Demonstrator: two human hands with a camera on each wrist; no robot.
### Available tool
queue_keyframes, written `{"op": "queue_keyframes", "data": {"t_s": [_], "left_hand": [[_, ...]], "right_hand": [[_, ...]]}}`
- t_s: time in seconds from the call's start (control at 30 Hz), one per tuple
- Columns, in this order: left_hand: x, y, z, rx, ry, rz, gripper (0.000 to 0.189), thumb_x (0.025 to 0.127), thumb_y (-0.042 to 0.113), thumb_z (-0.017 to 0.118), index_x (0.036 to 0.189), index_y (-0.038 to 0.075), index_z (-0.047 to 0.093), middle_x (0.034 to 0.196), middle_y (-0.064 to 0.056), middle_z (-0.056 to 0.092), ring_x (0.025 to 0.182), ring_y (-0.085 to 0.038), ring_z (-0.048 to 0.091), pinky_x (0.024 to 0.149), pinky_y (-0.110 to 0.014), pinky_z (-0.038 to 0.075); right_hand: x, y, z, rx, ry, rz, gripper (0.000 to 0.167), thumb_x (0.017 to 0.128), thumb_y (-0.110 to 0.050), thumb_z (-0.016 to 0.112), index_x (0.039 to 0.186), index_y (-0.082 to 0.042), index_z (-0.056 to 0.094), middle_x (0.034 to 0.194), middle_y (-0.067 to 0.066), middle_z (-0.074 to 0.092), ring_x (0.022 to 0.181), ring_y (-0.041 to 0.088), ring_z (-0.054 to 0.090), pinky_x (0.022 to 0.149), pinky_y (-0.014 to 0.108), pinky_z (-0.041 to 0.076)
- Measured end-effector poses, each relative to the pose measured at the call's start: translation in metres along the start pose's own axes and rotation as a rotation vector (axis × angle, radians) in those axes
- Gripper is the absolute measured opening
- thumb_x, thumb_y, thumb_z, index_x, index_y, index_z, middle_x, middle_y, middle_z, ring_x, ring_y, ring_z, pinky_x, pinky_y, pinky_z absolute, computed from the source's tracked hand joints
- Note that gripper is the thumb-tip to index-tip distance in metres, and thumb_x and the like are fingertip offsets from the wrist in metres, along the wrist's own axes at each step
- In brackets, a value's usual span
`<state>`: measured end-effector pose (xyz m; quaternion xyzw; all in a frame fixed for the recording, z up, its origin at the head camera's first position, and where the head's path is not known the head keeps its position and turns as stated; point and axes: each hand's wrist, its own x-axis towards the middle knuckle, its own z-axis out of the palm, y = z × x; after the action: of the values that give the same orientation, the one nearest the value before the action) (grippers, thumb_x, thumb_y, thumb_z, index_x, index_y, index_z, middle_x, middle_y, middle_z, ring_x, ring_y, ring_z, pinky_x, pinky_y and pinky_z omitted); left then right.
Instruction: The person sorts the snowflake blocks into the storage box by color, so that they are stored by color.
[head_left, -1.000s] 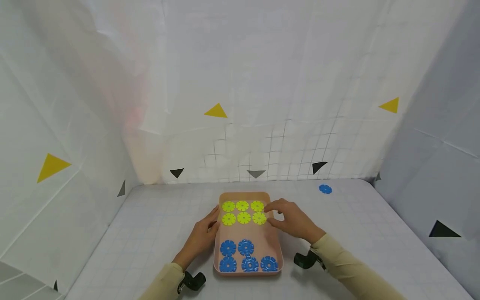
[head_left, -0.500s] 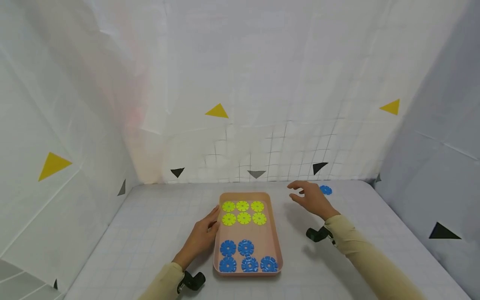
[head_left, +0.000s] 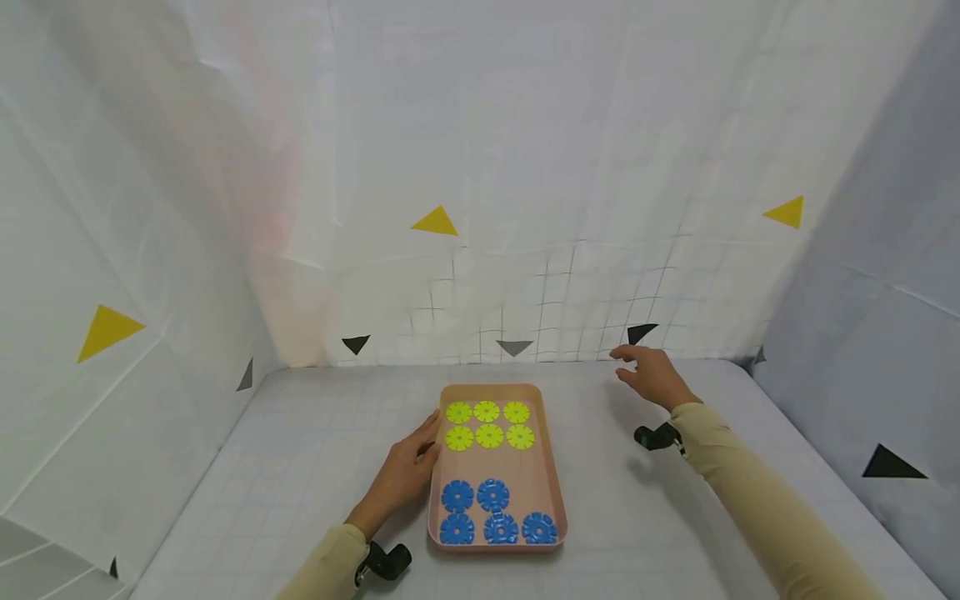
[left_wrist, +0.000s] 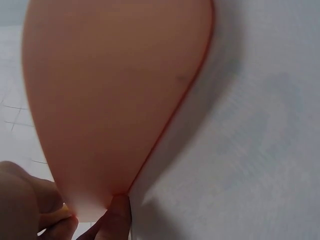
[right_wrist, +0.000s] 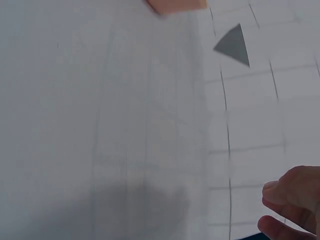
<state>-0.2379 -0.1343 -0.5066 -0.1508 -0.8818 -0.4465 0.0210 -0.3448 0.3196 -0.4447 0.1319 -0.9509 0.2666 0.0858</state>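
My left hand (head_left: pixel 408 467) rests against the left side of a pink rectangular tray (head_left: pixel 498 465), fingertips and thumb right at its rim. The left wrist view shows those fingertips (left_wrist: pixel 117 215) low on the tray's outer wall (left_wrist: pixel 115 100). Inside, several yellow notched discs (head_left: pixel 489 435) lie in two rows at the far end, and several blue notched discs (head_left: pixel 457 496) lie at the near end. My right hand (head_left: pixel 654 377) is over the table's far right, thumb and fingers apart with nothing between them. A dark blue edge (right_wrist: pixel 257 236) shows beneath it in the right wrist view.
The white table (head_left: pixel 330 433) is enclosed by pale sheet walls with yellow and black triangles. The back wall (head_left: pixel 465 283) rises just behind my right hand. A dark wrist-worn device (head_left: pixel 387 562) sits under each forearm.
My right hand has moved from the yellow discs to the far right, now covering the lone blue disc in the head view. The left hand and tray stay put.
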Motion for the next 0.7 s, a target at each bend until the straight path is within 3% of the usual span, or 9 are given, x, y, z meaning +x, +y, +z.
{"op": "queue_keyframes", "data": {"t_s": [0.37, 0.7], "left_hand": [[0.0, 0.0, 0.0, 0.008, -0.004, 0.005, 0.054, 0.109, 0.011, 0.056, 0.16, 0.007, 0.039, 0.167, -0.007, 0.032, 0.147, -0.025, 0.039, 0.111, -0.046, 0.044], [0.001, 0.0, 0.001, -0.002, -0.003, -0.006, 0.055, 0.108, 0.01, 0.057, 0.16, 0.007, 0.039, 0.167, -0.006, 0.031, 0.148, -0.025, 0.038, 0.111, -0.046, 0.044]], "right_hand": [[0.004, 0.051, -0.003, -0.069, -0.022, 0.067, 0.04, 0.098, -0.003, 0.065, 0.135, 0.011, 0.06, 0.14, 0.035, 0.054, 0.127, 0.056, 0.051, 0.102, 0.067, 0.045], [0.001, 0.072, -0.003, -0.142, -0.153, 0.176, 0.04, 0.1, -0.004, 0.058, 0.135, 0.014, 0.057, 0.14, 0.039, 0.051, 0.13, 0.059, 0.045, 0.108, 0.069, 0.039]]}}
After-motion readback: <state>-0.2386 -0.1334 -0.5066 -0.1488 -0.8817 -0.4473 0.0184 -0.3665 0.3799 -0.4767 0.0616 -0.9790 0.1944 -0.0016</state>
